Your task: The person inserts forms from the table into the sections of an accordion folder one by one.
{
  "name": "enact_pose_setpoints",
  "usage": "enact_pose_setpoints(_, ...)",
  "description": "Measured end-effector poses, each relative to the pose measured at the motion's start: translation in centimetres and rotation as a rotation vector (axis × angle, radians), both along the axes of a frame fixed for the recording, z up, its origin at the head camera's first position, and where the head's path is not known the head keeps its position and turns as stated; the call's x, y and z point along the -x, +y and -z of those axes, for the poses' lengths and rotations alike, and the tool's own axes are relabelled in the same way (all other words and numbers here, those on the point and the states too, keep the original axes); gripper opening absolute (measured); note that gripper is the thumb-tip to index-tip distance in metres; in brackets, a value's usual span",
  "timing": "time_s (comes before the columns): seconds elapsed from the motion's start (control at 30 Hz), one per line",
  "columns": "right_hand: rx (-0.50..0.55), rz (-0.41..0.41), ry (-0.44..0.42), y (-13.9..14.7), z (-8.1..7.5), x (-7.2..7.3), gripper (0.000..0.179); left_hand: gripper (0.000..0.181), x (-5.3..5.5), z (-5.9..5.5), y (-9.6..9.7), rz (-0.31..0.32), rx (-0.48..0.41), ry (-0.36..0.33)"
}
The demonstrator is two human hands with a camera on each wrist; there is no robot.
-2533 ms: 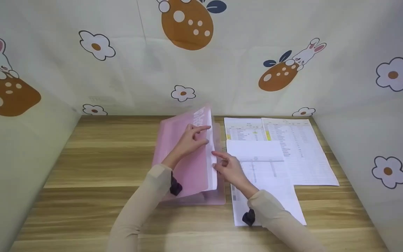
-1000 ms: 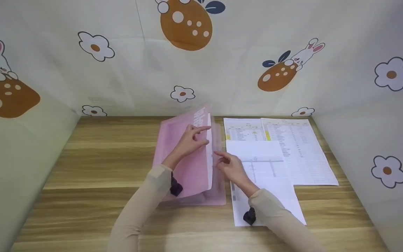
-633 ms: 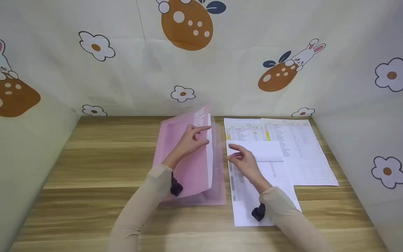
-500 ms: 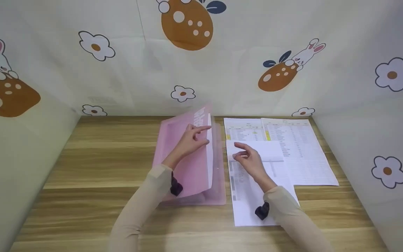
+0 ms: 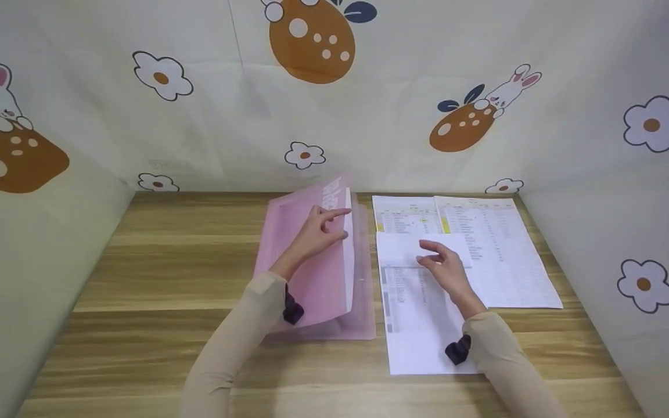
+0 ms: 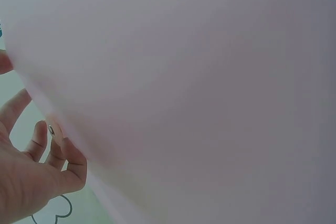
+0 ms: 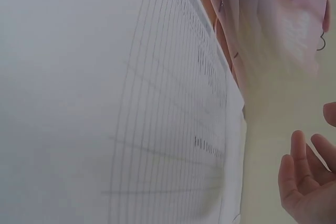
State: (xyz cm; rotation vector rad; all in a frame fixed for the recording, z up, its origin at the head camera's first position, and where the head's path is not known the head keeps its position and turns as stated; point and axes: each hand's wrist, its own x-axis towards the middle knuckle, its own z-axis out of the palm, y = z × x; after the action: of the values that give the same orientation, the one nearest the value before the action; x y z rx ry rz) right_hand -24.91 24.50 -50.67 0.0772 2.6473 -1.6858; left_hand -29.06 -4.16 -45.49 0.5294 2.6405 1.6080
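Right hand [image 5: 449, 271] has left pink folder [image 5: 314, 287] for printed sheet [image 5: 413, 325]
Parted fingers [image 5: 432, 245] hold nothing; left hand [image 5: 313, 234] alone pinches cover [image 5: 330, 270] ajar.

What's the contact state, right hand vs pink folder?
Apart. The head view shows it: part of a printed sheet and a strip of wooden tabletop separate the right hand from the pink folder.

Soft light fills the head view; the left wrist view shows the folder [image 6: 205, 87] dim, blurred.
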Motion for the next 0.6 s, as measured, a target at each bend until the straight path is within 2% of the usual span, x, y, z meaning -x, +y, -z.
enact_pose_setpoints(0.13,-0.025,-0.005,0.032,2.8,3.6,1.2,0.046,0.045,0.0,0.1,0.0,-0.001,-0.002,0.001)
enact_pose_setpoints(0.2,-0.022,0.004,0.037,3.7,4.2,1.3,0.046,0.045,-0.1,0.1,0.0,-0.001,-0.005,-0.004)
enact_pose_setpoints(0.37,0.001,0.056,-0.014,4.1,1.5,-0.6,0.044,0.045,0.0,0.3,0.1,0.006,-0.008,-0.009)
enact_pose_setpoints(0.6,-0.044,0.099,-0.058,5.9,0.4,-1.8,0.044,0.045,-0.1,0.1,0.2,0.004,-0.008,-0.015)
